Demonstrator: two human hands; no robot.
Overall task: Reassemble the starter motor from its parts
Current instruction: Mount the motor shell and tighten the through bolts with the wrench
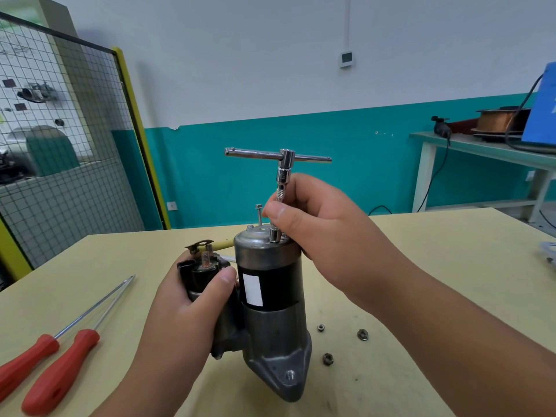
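the black and grey metal starter motor (270, 284) stands upright on the pale yellow counter (421, 266), nose housing down, so its rounded end cap faces up where the fasteners go in. the left hand (186, 305) is wrapped round the black cylindrical solenoid (201, 275) on the motor's side, thumb across the front. i'd say that grip is there to stop the body turning or tipping under the tool. the right hand (325, 227) pinches the knurled shaft of the chrome t-handle socket wrench (281, 167) low down, with the socket seated on the end cap. holding the shaft rather than the crossbar suggests spinning a fastener down lightly before real tightening. just beside it one thin steel through bolt (258, 213) stands proud of the cap, seemingly not yet run in.

counted: one motor, one wrench, three small loose steel nuts (362, 334) on the counter right of the motor, and two red-handled screwdrivers (60, 371) lying side by side at the left.
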